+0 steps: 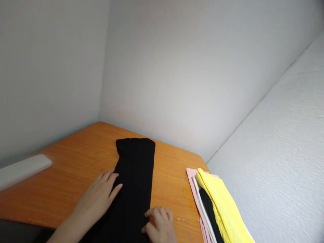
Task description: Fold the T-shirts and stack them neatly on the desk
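Observation:
A black garment point(135, 182), folded into a long narrow strip, lies on an orange wooden table point(76, 162) and runs from near the back wall toward me. My left hand point(97, 195) rests flat on its left edge, fingers spread. At the strip's right edge, near the bottom of the view, my right hand point(159, 226) has its fingers curled against the cloth. Whether it grips the cloth is unclear.
A stack of folded clothes point(215, 206), with yellow on top and black, white and pink below, sits at the table's right edge. A pale flat object point(22, 168) lies at the far left. Grey walls close in the table at the back and right.

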Tool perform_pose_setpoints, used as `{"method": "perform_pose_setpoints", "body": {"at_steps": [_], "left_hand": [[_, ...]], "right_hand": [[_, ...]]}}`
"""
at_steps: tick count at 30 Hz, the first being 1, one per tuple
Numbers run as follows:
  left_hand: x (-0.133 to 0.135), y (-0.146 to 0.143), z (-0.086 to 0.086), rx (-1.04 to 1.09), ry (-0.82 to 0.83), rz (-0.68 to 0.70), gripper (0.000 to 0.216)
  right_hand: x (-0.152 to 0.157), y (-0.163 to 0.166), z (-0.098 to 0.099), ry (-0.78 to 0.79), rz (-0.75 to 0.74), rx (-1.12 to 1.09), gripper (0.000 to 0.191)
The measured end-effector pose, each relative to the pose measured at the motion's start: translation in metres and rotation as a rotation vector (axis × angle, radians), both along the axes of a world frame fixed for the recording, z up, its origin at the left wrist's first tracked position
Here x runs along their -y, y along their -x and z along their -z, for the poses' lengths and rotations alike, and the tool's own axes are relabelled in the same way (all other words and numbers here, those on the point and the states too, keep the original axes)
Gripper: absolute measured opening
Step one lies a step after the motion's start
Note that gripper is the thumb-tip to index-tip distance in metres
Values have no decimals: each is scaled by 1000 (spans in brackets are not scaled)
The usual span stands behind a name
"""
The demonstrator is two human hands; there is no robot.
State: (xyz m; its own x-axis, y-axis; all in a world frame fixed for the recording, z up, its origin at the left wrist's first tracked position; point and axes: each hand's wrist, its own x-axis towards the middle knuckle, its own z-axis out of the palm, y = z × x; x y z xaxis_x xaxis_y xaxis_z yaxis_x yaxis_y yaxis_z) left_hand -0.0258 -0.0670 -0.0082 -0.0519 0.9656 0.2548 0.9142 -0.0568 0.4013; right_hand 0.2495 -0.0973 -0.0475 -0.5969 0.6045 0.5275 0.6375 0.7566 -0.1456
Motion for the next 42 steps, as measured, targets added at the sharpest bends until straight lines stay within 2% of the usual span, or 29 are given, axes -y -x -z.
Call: {"method": "perform_pose_setpoints", "body": {"at_steps": [2,4,8,11,15,18,21,26,31,34,36,37,39,42], "left_hand": [[-30,-11,-2,-85,21,101,54],[-56,-18,5,-140,-1,171,54],[-84,-23,32,-192,-3,136,64],[-90,-23,46,-194,29,77,73],[-90,-23,51,-200,64,67,76],[-89,-23,48,-213,84,72,77],[-89,-23,45,-222,97,65,78],[-92,-23,48,-198,87,56,78],[-94,-24,53,-191,127,56,80],[-102,-15,37,-175,205,123,78],[-115,1,17,-112,259,163,62],[-124,12,8,-68,262,149,53],[-146,38,-7,9,191,8,49],[-182,76,-10,27,96,-194,35]], "right_hand": [[-9,7,-20,82,8,-61,29],[-24,17,-35,175,52,-85,37],[-78,42,-44,310,73,6,61],[-135,66,-39,384,77,105,73],[-204,104,-33,484,127,210,81],[-241,130,-32,545,134,266,89],[-266,148,-30,582,120,276,98],[-281,159,-21,634,142,286,102],[-278,161,-14,585,178,296,100],[-278,162,-10,550,186,297,100],[-279,162,-7,529,190,300,100],[-280,163,-6,521,192,303,100],[-281,163,-4,510,196,308,99],[-280,163,-5,509,197,310,100]]}}
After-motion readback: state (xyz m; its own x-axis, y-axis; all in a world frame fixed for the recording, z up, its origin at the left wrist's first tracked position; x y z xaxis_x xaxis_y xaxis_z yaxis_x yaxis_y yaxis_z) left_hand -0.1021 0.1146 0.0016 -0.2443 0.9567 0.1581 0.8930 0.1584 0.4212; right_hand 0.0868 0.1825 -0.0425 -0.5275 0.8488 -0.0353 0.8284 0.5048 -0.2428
